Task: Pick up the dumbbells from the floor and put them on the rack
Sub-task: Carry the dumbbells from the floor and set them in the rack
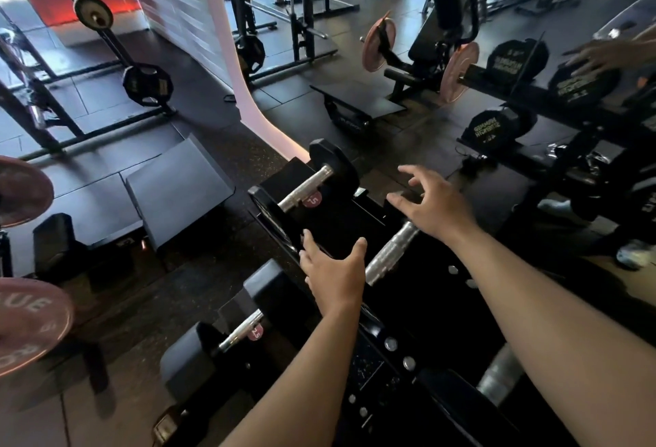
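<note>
A dim gym, rubber floor beside a black rack (419, 304): both hands hover empty, left hand (333, 272) and right hand (435, 207) with fingers apart, over a dumbbell (390, 256) resting on the rack. Released crooked, it could roll off its cradle.

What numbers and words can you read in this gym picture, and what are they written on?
"7.5": round red sticker on the rack beside the upper chrome-handled black dumbbell.
"2.5", partly hidden: round red sticker beside the lower chrome-handled dumbbell.
"UE", part of a longer word: pink weight plate at the left edge.
Yellow-green lettering on the black dumbbell ends in the mirror: reversed and blurred, unreadable.
</note>
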`<action>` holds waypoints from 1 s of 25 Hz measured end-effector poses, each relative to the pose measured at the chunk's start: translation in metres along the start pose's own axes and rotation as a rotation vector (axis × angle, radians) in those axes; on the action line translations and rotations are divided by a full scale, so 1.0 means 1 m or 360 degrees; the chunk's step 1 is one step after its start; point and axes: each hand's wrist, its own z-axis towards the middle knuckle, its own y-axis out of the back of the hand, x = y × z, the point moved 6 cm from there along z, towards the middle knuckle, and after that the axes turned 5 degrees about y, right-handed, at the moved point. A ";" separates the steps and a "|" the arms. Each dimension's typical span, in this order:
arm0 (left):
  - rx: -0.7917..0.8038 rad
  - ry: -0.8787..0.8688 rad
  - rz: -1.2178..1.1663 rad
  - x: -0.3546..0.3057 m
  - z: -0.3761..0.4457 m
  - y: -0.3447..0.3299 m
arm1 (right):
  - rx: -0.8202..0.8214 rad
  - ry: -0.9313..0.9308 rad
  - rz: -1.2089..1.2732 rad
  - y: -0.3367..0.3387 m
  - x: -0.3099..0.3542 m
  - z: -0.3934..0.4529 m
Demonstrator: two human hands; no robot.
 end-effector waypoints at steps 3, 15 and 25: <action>-0.0017 0.0048 0.0075 0.011 -0.014 -0.006 | 0.0033 0.0043 -0.0019 -0.011 -0.012 -0.016; -0.0056 0.0156 0.0132 0.017 -0.015 0.005 | 0.0005 0.0076 -0.0172 -0.019 -0.014 -0.026; -0.0175 0.0164 -0.0286 0.022 -0.067 -0.004 | 0.0040 -0.0009 0.0056 0.033 -0.018 -0.057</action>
